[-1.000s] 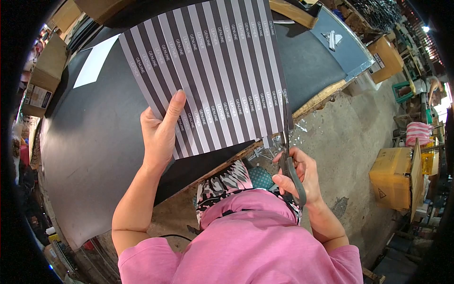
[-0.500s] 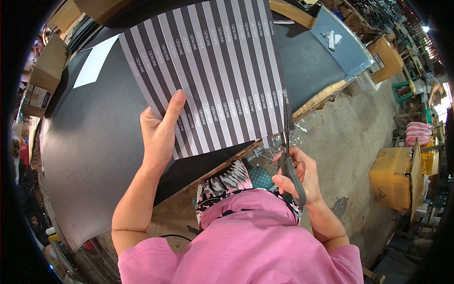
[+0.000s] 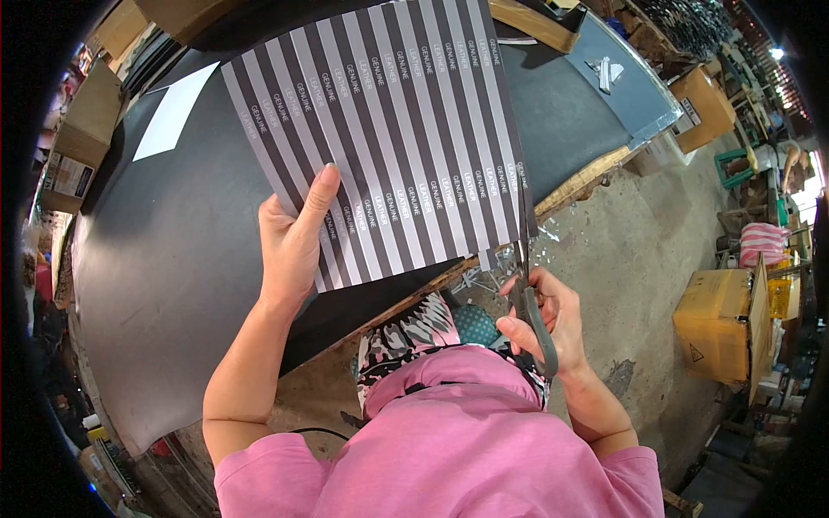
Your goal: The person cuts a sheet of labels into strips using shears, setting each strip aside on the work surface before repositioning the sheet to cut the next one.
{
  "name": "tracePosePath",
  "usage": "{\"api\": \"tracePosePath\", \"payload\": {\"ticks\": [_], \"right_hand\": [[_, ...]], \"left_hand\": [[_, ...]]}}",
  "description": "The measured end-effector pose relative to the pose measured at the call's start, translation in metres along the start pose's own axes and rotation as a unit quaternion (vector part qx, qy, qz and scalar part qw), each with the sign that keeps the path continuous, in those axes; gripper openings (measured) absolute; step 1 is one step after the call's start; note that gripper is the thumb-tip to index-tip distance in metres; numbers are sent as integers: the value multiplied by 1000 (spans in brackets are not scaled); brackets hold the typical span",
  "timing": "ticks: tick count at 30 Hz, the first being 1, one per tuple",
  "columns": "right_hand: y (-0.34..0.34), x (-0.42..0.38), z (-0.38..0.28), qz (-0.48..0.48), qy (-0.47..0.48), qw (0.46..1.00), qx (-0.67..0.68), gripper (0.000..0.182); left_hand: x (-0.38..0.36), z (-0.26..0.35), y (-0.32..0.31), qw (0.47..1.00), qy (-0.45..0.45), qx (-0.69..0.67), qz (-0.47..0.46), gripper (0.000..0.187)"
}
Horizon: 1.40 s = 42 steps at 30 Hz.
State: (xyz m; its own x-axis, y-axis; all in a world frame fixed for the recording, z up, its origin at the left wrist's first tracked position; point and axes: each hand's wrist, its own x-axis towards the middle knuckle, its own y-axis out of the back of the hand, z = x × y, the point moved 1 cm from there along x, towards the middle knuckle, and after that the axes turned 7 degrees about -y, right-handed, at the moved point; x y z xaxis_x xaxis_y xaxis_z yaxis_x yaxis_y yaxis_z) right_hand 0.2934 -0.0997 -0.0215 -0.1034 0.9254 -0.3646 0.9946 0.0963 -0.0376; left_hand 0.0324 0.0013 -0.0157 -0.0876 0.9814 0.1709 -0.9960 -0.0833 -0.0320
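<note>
A striped sheet (image 3: 406, 138) in dark and light grey, printed "GENUINE LEATHER" over and over, is held up above the black table. My left hand (image 3: 294, 237) grips its lower left edge, thumb on the printed face and fingers behind, hidden. In my right hand (image 3: 553, 319) is a pair of dark-handled scissors (image 3: 539, 332), fingers through the handles. The blades point away from me along the sheet's right edge, beside the outermost dark strip. A small end of strip (image 3: 488, 260) hangs below the sheet's lower right edge.
The black-covered table (image 3: 164, 276) stretches out ahead and left, with a white sheet (image 3: 177, 112) on it. Small scraps (image 3: 607, 73) lie on its far right part. Cardboard boxes (image 3: 715, 324) stand on the concrete floor at right. Trimmings are scattered near the table edge.
Almost nothing differs. The sheet and the scissors have shifted very slightly to the right; both hands keep their hold.
</note>
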Motion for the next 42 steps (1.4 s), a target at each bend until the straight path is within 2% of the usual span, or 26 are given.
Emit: {"api": "tracePosePath", "payload": {"ticks": [9,18,20,42], "right_hand": [[0,0,-1,10,8,1000,-20,43],[-3,-1,-2,32,-3,999,-26,33],[-3,-1,-1,37,-5,999,-30,31],[-6,-3,-3,45,-18,998,-44,26]], "left_hand": [[1,2,-1,999,32,-8,4,31],[2,4,-2,999,42,-25,10,32],[1,5,0,998,62,-3,-15,33],[1,5,-5,997,69,-30,4,33]]}}
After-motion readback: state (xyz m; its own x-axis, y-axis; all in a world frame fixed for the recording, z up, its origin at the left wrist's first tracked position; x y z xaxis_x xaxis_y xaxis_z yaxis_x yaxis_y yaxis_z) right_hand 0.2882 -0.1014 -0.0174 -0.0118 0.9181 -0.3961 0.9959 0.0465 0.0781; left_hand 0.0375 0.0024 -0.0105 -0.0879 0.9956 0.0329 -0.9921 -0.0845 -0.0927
